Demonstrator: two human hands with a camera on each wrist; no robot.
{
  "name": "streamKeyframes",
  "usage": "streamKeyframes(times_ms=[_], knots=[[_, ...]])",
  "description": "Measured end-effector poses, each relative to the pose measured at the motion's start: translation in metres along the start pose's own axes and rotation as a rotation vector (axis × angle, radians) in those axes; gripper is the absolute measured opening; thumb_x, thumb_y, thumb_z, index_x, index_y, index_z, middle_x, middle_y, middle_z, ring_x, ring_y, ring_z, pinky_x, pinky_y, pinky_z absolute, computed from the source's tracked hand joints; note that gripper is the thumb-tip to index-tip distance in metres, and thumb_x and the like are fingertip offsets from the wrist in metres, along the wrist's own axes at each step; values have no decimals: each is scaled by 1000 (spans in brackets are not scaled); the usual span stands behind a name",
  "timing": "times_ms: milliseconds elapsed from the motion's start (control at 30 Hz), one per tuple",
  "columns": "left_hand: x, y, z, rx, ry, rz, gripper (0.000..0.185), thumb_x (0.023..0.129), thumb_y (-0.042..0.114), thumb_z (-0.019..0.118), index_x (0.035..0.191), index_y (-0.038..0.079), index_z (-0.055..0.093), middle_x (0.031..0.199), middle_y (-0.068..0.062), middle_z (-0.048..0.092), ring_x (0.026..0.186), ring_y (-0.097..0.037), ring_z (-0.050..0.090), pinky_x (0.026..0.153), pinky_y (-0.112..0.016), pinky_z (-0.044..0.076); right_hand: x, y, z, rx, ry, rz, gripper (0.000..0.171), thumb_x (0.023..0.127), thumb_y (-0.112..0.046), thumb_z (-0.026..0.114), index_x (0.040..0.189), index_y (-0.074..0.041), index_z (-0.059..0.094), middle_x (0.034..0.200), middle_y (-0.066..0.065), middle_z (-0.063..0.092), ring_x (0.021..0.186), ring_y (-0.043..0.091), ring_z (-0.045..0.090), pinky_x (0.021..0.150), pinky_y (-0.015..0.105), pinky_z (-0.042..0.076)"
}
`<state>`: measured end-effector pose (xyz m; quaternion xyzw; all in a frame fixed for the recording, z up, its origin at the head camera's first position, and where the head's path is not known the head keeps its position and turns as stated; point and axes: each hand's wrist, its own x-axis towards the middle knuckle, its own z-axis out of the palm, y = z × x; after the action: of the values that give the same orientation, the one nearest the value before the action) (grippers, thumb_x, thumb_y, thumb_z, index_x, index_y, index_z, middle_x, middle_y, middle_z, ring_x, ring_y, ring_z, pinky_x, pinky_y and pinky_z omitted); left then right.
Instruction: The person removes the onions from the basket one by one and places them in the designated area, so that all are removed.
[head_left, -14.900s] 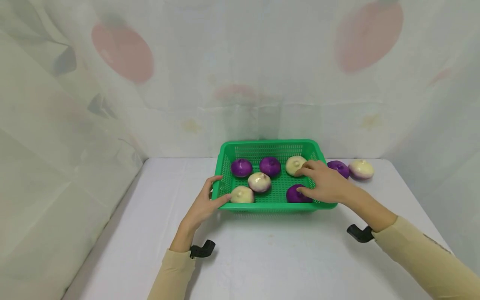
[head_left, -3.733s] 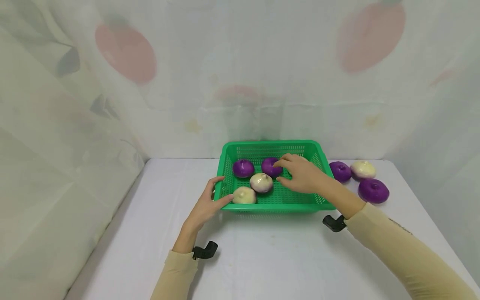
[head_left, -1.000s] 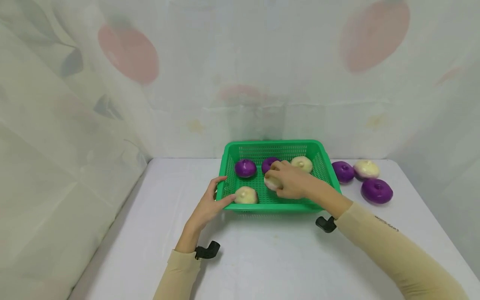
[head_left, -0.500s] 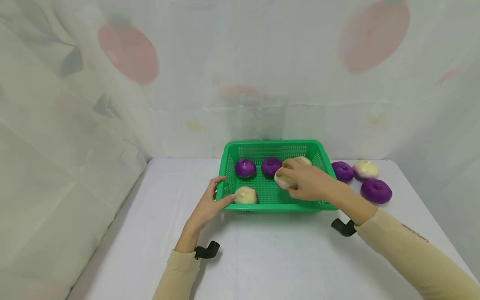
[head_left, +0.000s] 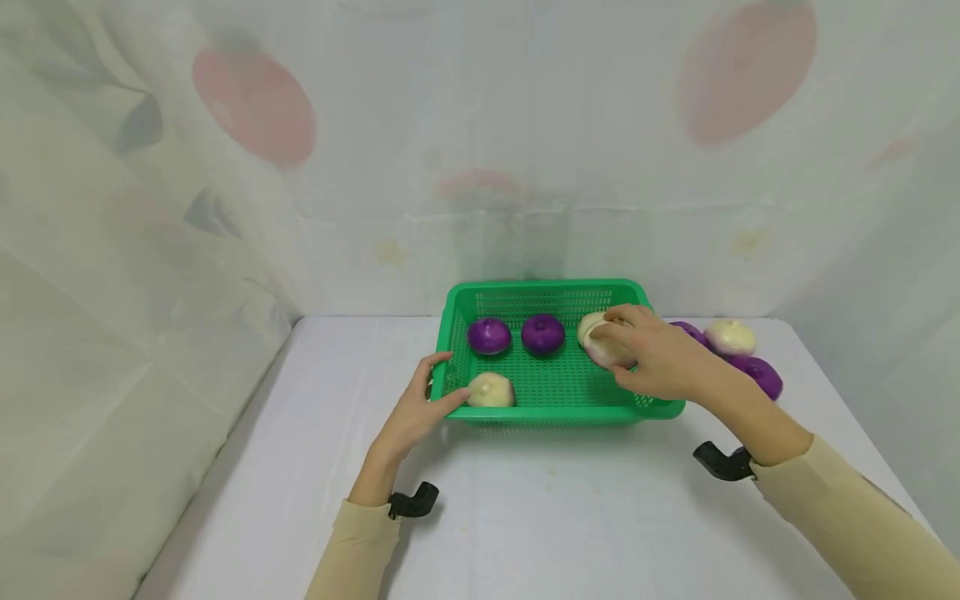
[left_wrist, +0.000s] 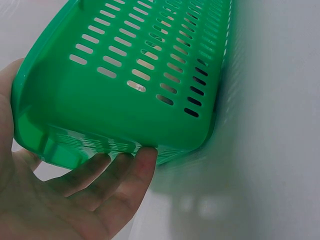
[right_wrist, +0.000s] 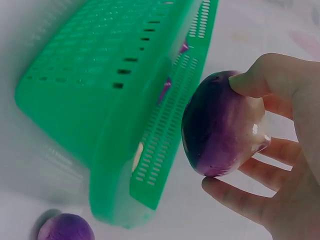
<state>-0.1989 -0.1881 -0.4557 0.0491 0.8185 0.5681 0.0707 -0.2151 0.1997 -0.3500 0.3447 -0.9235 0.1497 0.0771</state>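
White onion (head_left: 600, 343) is gripped in the right hand (head_left: 660, 360) over the green basket (head_left: 551, 411)'s right side; left hand (head_left: 411, 410) grips the basket's left corner, 3 onions inside.

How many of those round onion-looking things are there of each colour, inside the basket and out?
Purple onions: 4 (two in the green basket, two on the table to its right).
Cream onions: 4 (two lying in the basket, one on the table, plus the held cream onion in the right hand).
Total: 8
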Motion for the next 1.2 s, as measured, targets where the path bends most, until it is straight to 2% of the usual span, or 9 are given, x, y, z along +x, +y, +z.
streamKeyframes(times_ms=[167, 333, 500, 600, 767, 1033, 1200], knots=[[1, 1, 0, 3, -2, 13, 76, 89, 52, 76, 151, 39, 34, 154, -12, 39, 135, -35, 46, 104, -62, 39, -11, 6, -9, 9, 50, 28, 43, 85, -10, 74, 126, -16, 65, 133, 16, 51, 104, 35, 58, 62, 38, 52], [2, 1, 0, 10, 4, 12, 77, 88, 54, 76, 150, 40, 34, 153, -12, 40, 134, -34, 47, 103, -61, 40, -22, 13, -16, 40, 76, 50, 44, 85, -7, 73, 128, -13, 63, 134, 18, 49, 110, 38, 56, 69, 43, 54], [3, -1, 0, 23, 13, 14, 74, 89, 51, 76, 150, 40, 34, 152, -11, 40, 133, -34, 48, 102, -60, 41, -33, 19, -25, 66, 89, 136, 44, 85, -8, 72, 128, -13, 64, 135, 16, 49, 108, 36, 54, 72, 47, 52], [3, -2, 0, 31, 14, 13, 74, 90, 49, 75, 150, 41, 34, 152, -11, 41, 132, -34, 48, 102, -60, 41, -37, 25, -30, 41, 97, 174, 45, 85, -11, 72, 129, -14, 64, 136, 15, 48, 111, 37, 52, 72, 53, 51], [3, -2, -1, 18, 7, 4, 74, 89, 50, 76, 150, 40, 35, 153, -12, 40, 134, -34, 46, 104, -60, 39, -45, 38, -33, -29, 135, 172, 44, 83, -11, 75, 126, -12, 64, 133, 17, 50, 119, 42, 47, 72, 64, 51], [2, -1, -1, 11, 2, -2, 76, 89, 52, 76, 151, 38, 34, 155, -12, 39, 136, -34, 45, 105, -61, 38, -54, 50, -32, -94, 134, 219, 41, 83, -12, 73, 123, -12, 65, 130, 18, 50, 121, 43, 45, 66, 64, 51], [1, -1, -1, 8, 3, -5, 76, 88, 53, 76, 150, 39, 35, 154, -12, 40, 135, -33, 45, 105, -60, 38, -58, 57, -27, -88, 116, 236, 40, 85, -12, 73, 124, -11, 64, 128, 20, 50, 120, 46, 45, 72, 68, 49]])
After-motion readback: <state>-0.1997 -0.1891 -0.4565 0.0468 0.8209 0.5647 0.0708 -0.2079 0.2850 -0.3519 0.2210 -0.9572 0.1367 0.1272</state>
